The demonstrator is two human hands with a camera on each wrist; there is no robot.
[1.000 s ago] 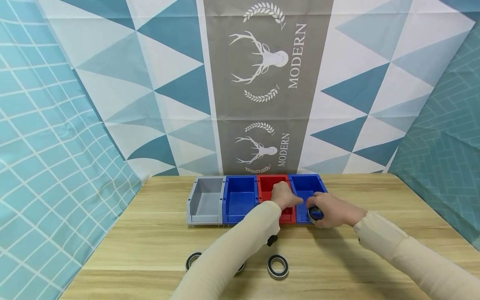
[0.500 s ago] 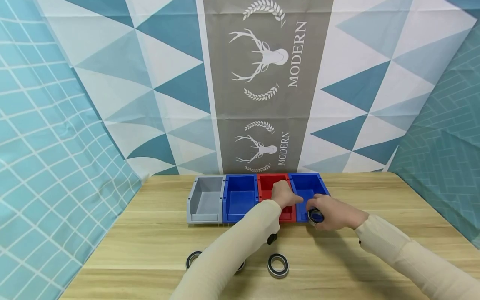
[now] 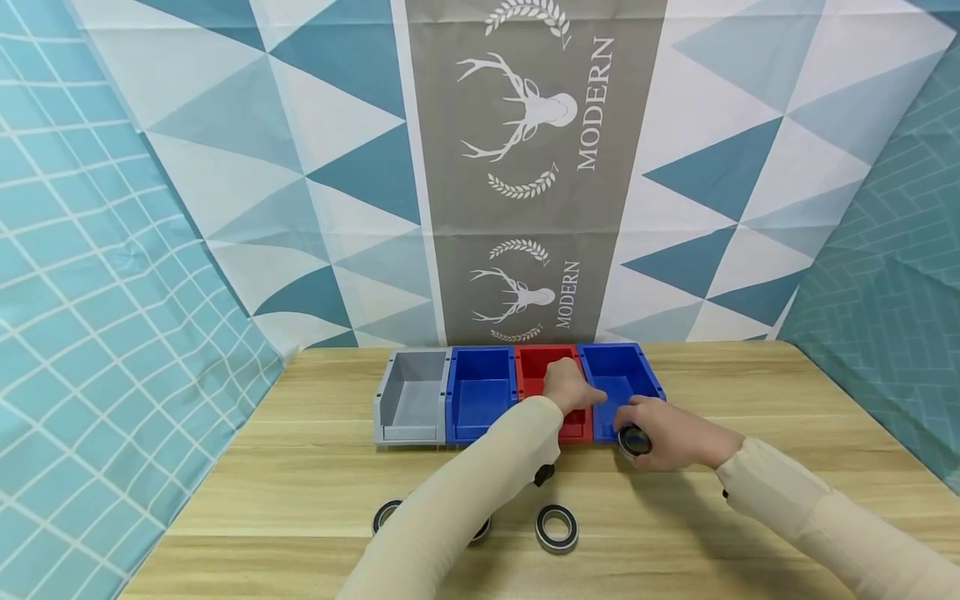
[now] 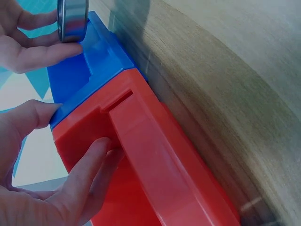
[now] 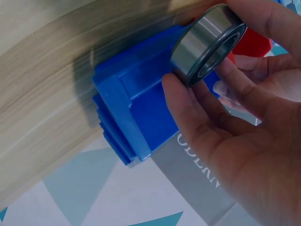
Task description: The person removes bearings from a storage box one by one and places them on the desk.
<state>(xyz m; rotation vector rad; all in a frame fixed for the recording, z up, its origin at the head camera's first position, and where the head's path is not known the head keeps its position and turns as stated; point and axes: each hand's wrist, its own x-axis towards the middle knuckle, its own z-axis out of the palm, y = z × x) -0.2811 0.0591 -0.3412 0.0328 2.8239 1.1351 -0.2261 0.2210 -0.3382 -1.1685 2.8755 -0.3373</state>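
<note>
In the head view, my right hand [image 3: 671, 433] pinches a ball bearing [image 3: 634, 440] at the front of the rightmost blue bin [image 3: 615, 392]. The right wrist view shows the bearing [image 5: 207, 44] tilted between thumb and fingers, above the bin's opening. My left hand [image 3: 567, 387] is at the red bin [image 3: 534, 360] beside it. Seen from the left wrist, its thumb touches the rim where the blue bin meets the red bin [image 4: 155, 141], and its fingers reach inside the red one. The left hand grips that side wall.
A grey bin [image 3: 420, 400] and another blue bin [image 3: 480, 400] continue the row leftward. On the wooden table [image 3: 285, 492] lie a bearing [image 3: 557, 528] and, partly under the left sleeve, two more ring-shaped ones [image 3: 385, 512]. A patterned cloth backdrop [image 3: 360, 208] stands behind.
My right hand, still holding the bearing, has drawn slightly toward the front and right of the blue bin. My left hand stays at the red bin.
</note>
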